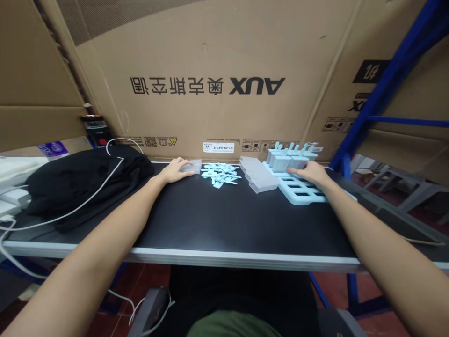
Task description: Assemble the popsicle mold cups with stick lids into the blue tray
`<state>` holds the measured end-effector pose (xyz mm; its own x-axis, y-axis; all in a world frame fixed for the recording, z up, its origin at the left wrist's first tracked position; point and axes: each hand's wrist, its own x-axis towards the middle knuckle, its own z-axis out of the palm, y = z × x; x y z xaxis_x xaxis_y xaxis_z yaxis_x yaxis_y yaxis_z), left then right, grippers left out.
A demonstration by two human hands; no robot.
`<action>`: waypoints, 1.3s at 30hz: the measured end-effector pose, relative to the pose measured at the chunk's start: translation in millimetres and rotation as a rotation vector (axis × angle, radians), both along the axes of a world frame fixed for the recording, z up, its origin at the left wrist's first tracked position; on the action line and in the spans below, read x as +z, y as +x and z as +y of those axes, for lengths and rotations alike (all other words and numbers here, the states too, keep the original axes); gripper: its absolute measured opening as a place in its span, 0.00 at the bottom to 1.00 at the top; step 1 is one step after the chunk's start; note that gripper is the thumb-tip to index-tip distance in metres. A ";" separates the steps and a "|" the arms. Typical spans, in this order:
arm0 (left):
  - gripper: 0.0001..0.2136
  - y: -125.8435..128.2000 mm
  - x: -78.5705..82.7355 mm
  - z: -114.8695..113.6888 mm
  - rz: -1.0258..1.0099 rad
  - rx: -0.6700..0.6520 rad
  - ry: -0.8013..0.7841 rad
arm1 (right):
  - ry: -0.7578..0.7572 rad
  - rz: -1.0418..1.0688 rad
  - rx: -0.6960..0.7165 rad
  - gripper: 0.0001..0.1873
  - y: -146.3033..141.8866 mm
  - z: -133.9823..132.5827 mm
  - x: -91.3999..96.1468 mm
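Observation:
At the back of the black table, my left hand [174,170] has its thumb and fingers around the near end of a translucent popsicle mould [195,166]. Beside that mould lies a pile of light-blue popsicle sticks [220,174]. My right hand [311,173] grips a popsicle mould [298,162] in the front row of a light-blue tray [300,197]; its fingertips are partly hidden. Several moulds with blue sticks stand upright in the tray's back part, while the slots in front hold nothing. Left of the tray, more translucent moulds [258,175] lie side by side.
A large cardboard box [196,112] walls off the table's rear. To the left are a black cloth bundle [87,182], a white cable [94,194] and a dark bottle [96,130]. A blue metal frame [377,89] rises at right.

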<state>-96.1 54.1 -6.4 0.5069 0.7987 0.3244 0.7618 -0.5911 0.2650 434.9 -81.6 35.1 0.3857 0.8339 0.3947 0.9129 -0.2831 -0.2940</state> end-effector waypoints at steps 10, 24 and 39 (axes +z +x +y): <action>0.30 0.2 0.9 -1.2 -0.001 0.051 0.001 | -0.007 0.085 -0.158 0.43 -16.1 -4.6 4.7; 0.34 -11.0 -7.2 9.9 -0.059 0.031 -0.043 | 0.019 -0.141 0.186 0.31 -96.0 -18.5 61.7; 0.34 -11.7 -8.7 10.2 -0.121 0.003 -0.034 | -0.461 -0.565 0.452 0.38 -221.1 40.5 85.9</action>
